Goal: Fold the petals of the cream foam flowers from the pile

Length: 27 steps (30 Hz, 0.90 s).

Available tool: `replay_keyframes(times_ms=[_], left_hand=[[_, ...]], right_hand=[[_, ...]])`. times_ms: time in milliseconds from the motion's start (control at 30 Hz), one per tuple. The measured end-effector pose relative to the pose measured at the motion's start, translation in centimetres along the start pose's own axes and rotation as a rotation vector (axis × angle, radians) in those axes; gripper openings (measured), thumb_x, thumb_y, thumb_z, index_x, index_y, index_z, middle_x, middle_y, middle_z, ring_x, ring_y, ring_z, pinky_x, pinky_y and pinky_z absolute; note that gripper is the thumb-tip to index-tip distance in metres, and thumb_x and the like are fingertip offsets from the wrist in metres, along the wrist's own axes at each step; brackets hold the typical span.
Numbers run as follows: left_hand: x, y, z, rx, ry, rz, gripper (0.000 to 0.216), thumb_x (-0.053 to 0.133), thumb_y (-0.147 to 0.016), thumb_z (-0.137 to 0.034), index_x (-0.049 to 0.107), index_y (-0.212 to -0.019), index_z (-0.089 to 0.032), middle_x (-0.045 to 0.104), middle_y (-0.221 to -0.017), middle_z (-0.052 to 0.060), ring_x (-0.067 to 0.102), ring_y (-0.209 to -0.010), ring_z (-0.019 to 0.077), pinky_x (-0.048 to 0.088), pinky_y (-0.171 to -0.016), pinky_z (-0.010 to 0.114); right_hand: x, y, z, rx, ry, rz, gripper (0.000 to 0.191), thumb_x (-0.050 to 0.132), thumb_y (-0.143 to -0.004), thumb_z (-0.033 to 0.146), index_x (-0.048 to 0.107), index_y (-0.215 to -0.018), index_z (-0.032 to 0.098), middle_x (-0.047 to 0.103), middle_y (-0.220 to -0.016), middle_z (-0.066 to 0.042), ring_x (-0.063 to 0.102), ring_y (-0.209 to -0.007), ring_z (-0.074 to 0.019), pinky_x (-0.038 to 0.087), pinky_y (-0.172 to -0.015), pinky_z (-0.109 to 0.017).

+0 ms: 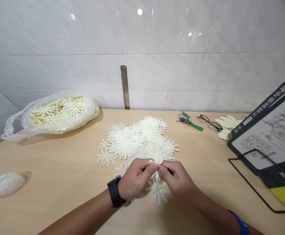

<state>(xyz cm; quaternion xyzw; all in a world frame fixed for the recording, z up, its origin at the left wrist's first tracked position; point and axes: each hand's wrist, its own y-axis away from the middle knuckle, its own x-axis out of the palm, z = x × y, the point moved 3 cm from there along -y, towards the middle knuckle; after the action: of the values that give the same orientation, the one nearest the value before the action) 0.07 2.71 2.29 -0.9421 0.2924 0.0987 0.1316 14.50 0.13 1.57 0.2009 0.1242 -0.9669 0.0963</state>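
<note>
My left hand (135,178), with a black watch on the wrist, and my right hand (176,178) meet fingertip to fingertip just above the wooden table (59,169). Both pinch the same pale cream flower-shaped cutout (156,160), which stands up between the fingers. Another flower cutout (158,191) lies flat right under my hands. Just beyond them spreads a loose pile of flower cutouts (140,138), several deep, in the middle of the table.
A clear plastic bag full of flower cutouts (59,112) lies at the back left. A crumpled plastic piece (5,183) sits far left. Keys (188,120), glasses (209,123), a small cutout stack (227,125) and a black printed box on a wire stand (269,140) are at the right.
</note>
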Motion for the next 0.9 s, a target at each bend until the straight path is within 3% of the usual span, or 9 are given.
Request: replay_keyframes(times_ms=[267,467,667,900], left_hand=[[0.4,0.2,0.9,-0.049,-0.003,-0.007,0.049,0.04,-0.093,-0.051,0.032,-0.058,-0.018,0.025,-0.056,-0.004,0.026,-0.054,0.01,0.025,-0.054,0.025],[0.5,0.0,1.5,-0.097,0.089,-0.043,0.048,0.042,-0.093,-0.051,0.033,-0.059,-0.018,0.027,-0.055,-0.004,0.026,-0.054,0.0094,0.025,-0.052,0.024],[0.7,-0.1,0.5,-0.042,0.028,-0.024,0.047,0.041,-0.095,-0.046,0.032,-0.058,-0.018,0.027,-0.056,-0.004,0.026,-0.053,0.0091,0.025,-0.053,0.024],[0.5,-0.1,0.8,-0.024,0.016,-0.02,0.047,0.038,-0.095,-0.048,0.032,-0.06,-0.018,0.03,-0.058,-0.004,0.028,-0.055,0.0096,0.027,-0.055,0.024]], right_hand=[[-0.3,0.0,0.8,-0.03,0.094,0.018,0.039,0.04,-0.094,0.031,0.027,-0.058,0.021,0.029,-0.052,0.006,0.03,-0.05,-0.0106,0.024,-0.049,-0.025],[-0.1,-0.4,0.0,-0.089,0.217,0.06,0.037,0.041,-0.093,0.027,0.028,-0.059,0.021,0.034,-0.054,0.005,0.033,-0.051,-0.0106,0.024,-0.051,-0.025],[-0.1,0.0,-0.5,-0.026,0.116,0.051,0.038,0.037,-0.095,0.031,0.029,-0.06,0.021,0.033,-0.054,0.005,0.034,-0.051,-0.0116,0.024,-0.05,-0.026],[0.0,0.0,0.1,-0.138,0.093,0.063,0.037,0.036,-0.096,0.032,0.027,-0.061,0.021,0.031,-0.055,0.005,0.032,-0.051,-0.0114,0.025,-0.052,-0.026]])
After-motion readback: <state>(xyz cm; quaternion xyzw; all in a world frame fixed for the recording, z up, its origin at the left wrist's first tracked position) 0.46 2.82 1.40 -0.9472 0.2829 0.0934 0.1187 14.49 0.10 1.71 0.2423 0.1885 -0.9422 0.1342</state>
